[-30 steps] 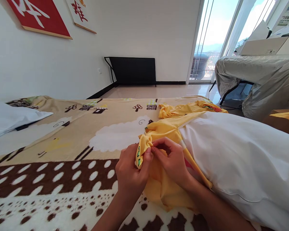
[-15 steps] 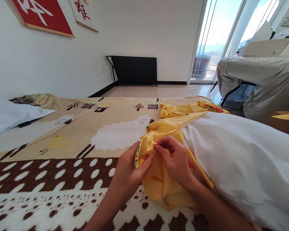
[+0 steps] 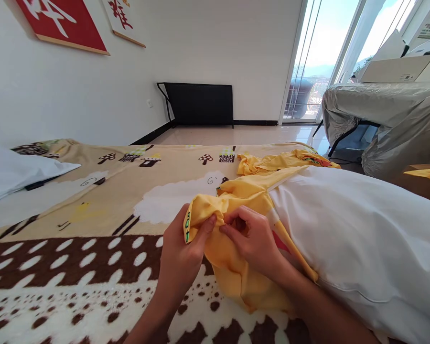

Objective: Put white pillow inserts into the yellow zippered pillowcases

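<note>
white wall [image 3: 215,43], bright window [image 3: 324,52]

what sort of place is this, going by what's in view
Probably a bedroom in a home: a patterned blanket is spread out, a white pillow lies at the left, and wall hangings with large characters are up.

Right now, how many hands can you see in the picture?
2. The left hand holds the yellow cloth near its green-printed edge; the right hand pinches the same cloth, beside the white pillow. Cloth hides parts of the left hand, but no third hand shows.
</note>
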A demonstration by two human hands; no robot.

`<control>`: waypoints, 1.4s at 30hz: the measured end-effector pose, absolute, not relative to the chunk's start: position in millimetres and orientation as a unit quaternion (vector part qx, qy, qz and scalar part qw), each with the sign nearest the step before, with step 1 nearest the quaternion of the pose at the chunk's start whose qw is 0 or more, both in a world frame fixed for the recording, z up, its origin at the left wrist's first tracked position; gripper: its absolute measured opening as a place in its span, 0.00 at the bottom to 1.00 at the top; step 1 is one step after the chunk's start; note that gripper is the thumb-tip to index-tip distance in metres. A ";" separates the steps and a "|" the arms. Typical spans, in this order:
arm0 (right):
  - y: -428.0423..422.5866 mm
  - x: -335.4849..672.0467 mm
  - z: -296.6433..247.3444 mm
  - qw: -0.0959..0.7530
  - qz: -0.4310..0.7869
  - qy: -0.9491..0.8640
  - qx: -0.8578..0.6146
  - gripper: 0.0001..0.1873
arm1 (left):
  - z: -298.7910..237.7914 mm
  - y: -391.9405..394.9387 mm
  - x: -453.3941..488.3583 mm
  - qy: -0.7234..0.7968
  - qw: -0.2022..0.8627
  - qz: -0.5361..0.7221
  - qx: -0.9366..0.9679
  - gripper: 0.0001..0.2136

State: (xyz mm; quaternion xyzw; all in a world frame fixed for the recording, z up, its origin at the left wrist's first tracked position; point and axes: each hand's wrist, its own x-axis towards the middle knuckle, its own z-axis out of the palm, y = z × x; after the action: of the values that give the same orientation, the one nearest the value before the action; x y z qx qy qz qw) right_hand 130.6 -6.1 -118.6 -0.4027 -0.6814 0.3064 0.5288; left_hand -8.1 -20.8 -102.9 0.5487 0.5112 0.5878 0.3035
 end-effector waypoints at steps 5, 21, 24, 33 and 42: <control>-3.0 136.2 -115.9 0.528 0.358 -0.647 -0.417 0.09 | -104.5 -19.5 -9.7 0.475 0.440 0.608 0.460 0.16; -6.4 158.6 -99.3 0.391 0.192 -0.752 -0.495 0.03 | -99.8 -26.7 0.2 0.490 0.449 0.605 0.439 0.15; -12.8 156.0 -95.2 0.419 0.215 -0.755 -0.456 0.12 | -102.1 -29.3 2.5 0.507 0.396 0.586 0.493 0.11; -3.6 143.5 -107.2 0.491 0.415 -0.665 -0.380 0.08 | -108.0 -28.3 7.7 0.469 0.391 0.564 0.555 0.08; -5.9 142.4 -108.2 0.528 0.406 -0.642 -0.380 0.06 | -98.2 -29.6 4.5 0.534 0.331 0.532 0.568 0.14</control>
State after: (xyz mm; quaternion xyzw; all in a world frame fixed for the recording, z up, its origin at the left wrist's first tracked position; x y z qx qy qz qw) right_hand 142.4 -5.9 -108.2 -0.3803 -0.6418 0.4063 0.5277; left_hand 4.5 -29.6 -98.2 0.5678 0.5344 0.5316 0.3308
